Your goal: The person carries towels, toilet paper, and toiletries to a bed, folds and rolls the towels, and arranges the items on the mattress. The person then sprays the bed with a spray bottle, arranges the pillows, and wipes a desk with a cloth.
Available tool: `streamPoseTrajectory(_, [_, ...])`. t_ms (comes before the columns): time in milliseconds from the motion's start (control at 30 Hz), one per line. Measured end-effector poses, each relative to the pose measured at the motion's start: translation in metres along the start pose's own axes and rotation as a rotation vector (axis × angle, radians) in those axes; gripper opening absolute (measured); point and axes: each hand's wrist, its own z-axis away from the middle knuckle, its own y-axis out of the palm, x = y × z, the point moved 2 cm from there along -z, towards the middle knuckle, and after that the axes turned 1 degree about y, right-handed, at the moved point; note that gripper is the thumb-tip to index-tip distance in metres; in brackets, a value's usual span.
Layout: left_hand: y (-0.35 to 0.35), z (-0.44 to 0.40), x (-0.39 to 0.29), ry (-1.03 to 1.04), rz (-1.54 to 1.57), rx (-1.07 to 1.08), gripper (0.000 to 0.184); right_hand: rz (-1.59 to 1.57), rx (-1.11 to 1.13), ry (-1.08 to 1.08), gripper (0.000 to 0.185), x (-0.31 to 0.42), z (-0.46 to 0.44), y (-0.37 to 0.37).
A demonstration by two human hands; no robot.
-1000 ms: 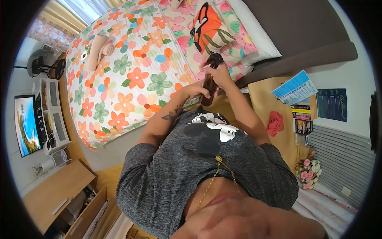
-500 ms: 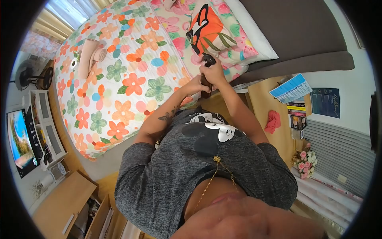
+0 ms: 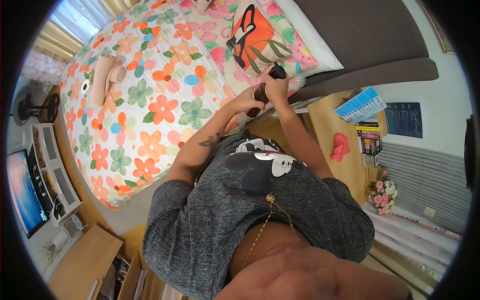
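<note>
A dark brown bottle (image 3: 259, 94) with a black top that looks like a spray head is held in front of me, near the bed's edge. My left hand (image 3: 244, 101) is wrapped around its lower part. Closed around the upper part, just below the black top, is my right hand (image 3: 275, 89). The bottle leans with its top to the right. Just beyond it lies an orange and white printed cushion (image 3: 260, 42) on a pink floral pillow (image 3: 303, 55). My fingers hide much of the bottle.
A floral bedspread (image 3: 165, 107) covers the bed, with rolled pinkish cloths (image 3: 104, 82) at the far left. To the right, a wooden desk (image 3: 325, 115) holds a red cloth (image 3: 340, 146), a blue-and-white sheet (image 3: 361, 105) and books (image 3: 369, 137). A grey headboard (image 3: 370, 40) stands at upper right.
The bottle has tilted so its top swings right, and my right hand has turned with it. The whole view has shifted slightly left. The TV picture differs.
</note>
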Motion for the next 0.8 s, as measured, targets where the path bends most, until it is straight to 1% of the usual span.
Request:
streamPoseTrajectory(33, [0.001,-0.004,0.002,0.003,0.003,0.005,0.053,0.005,-0.003,-0.001,0.006,0.000,-0.001,0.001])
streamPoseTrajectory(100, [0.001,-0.014,0.017,0.010,0.037,-0.124,0.053,-0.245,-0.211,-0.089,0.007,0.012,-0.001,0.006])
streamPoseTrajectory(133, [0.003,-0.016,0.023,0.010,0.037,-0.120,0.053,-0.243,-0.215,-0.089,0.007,0.004,-0.001,0.003])
streamPoseTrajectory(167, [0.004,-0.018,0.027,0.051,-0.059,-0.152,0.053,-0.121,-0.182,-0.023,0.008,-0.014,-0.004,-0.001])
streamPoseTrajectory(200, [0.006,-0.018,0.024,0.093,-0.155,-0.185,0.052,0.001,-0.149,0.043,0.009,-0.017,-0.005,-0.003])
streamPoseTrajectory(233, [0.006,-0.018,0.022,0.093,-0.155,-0.179,0.052,0.002,-0.154,0.044,0.009,-0.020,-0.002,-0.008])
streamPoseTrajectory(300, [0.011,-0.017,0.009,0.102,-0.139,-0.107,0.052,-0.053,-0.043,0.138,0.010,-0.003,0.007,-0.015])
streamPoseTrajectory(333, [0.014,-0.018,0.010,0.102,-0.133,-0.105,0.052,-0.048,-0.044,0.140,0.010,0.000,0.006,-0.014])
streamPoseTrajectory(400, [0.018,-0.024,0.013,0.046,0.009,-0.001,0.052,-0.084,-0.162,-0.259,0.007,0.010,0.002,-0.013])
streamPoseTrajectory(433, [0.021,-0.024,0.015,0.048,0.014,-0.002,0.052,-0.079,-0.159,-0.259,0.007,0.009,0.002,-0.019])
streamPoseTrajectory(500, [0.031,-0.019,0.003,0.010,0.002,-0.060,0.056,0.048,0.014,-0.177,0.008,0.000,0.002,-0.032])
streamPoseTrajectory(533, [0.037,-0.020,0.004,0.013,0.005,-0.063,0.056,0.051,0.018,-0.179,0.008,-0.004,0.000,-0.037])
streamPoseTrajectory(600, [0.044,-0.028,0.013,0.141,-0.024,-0.262,0.073,-0.010,-0.018,0.083,0.013,-0.013,-0.006,-0.046])
streamPoseTrajectory(633, [0.045,-0.029,0.020,0.143,-0.020,-0.273,0.073,-0.009,-0.006,0.082,0.013,-0.017,-0.012,-0.046])
streamPoseTrajectory(700, [0.038,-0.025,0.032,0.278,-0.294,-0.434,0.080,-0.223,-0.201,-0.163,0.018,-0.027,-0.030,-0.048])
streamPoseTrajectory(733, [0.031,-0.018,0.042,0.275,-0.291,-0.457,0.080,-0.226,-0.178,-0.161,0.018,-0.030,-0.036,-0.052])
streamPoseTrajectory(800, [0.005,0.010,0.074,0.098,-0.343,-0.490,0.074,0.057,-0.303,0.027,0.022,-0.037,-0.049,-0.069])
